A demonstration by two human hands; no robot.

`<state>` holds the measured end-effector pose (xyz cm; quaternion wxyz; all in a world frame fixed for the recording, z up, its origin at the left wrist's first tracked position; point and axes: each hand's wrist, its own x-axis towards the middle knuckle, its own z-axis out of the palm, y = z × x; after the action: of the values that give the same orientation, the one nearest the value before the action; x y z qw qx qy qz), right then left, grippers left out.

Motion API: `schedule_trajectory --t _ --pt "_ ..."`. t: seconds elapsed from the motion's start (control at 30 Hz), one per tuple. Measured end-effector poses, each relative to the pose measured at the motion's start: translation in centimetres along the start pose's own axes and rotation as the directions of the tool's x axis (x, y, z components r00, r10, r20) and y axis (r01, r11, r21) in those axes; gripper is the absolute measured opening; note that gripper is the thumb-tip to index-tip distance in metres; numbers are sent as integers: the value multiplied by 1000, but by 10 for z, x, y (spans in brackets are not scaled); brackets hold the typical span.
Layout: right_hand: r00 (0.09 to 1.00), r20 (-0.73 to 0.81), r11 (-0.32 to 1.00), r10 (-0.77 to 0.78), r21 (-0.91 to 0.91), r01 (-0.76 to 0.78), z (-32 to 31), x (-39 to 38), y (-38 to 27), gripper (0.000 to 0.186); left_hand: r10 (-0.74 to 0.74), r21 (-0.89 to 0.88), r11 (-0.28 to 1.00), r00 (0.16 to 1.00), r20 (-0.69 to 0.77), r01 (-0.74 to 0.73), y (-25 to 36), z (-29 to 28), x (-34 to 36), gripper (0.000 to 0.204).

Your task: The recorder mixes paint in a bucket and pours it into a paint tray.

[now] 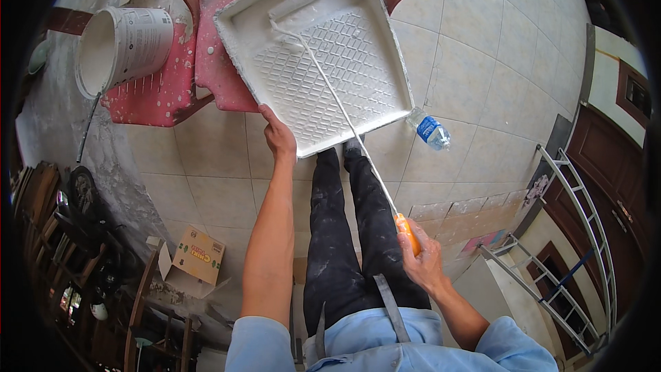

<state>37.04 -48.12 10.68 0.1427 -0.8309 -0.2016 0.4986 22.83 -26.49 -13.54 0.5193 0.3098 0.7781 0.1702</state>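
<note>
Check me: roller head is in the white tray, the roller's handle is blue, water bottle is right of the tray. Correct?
The handle is orange, not blue, as the head view shows. The rest stands: roller head in the white tray, water bottle right of it.

Head-worn fisheye view faces steeply down past the light-blue cloth shirt (420, 358), close below, to the white-coated rectangular tray (358, 62) farther out and pale square floor tiles (471, 48) beyond.
</note>
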Motion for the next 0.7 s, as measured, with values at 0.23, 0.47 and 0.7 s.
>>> schedule_trajectory --t 0.23,0.47,0.7 --pt "996 18 996 -84 4 84 8 -7 -1 31 -11 -43 999 1000 -3 11 0 4 -2 102" --pt "996 10 996 87 24 -87 -6 -2 -16 31 -29 -48 998 997 74 32 -2 -4 2 100" --pt "1000 -11 1000 24 -10 -24 -14 -15 4 31 -51 -56 997 994 99 57 0 -4 1 99"
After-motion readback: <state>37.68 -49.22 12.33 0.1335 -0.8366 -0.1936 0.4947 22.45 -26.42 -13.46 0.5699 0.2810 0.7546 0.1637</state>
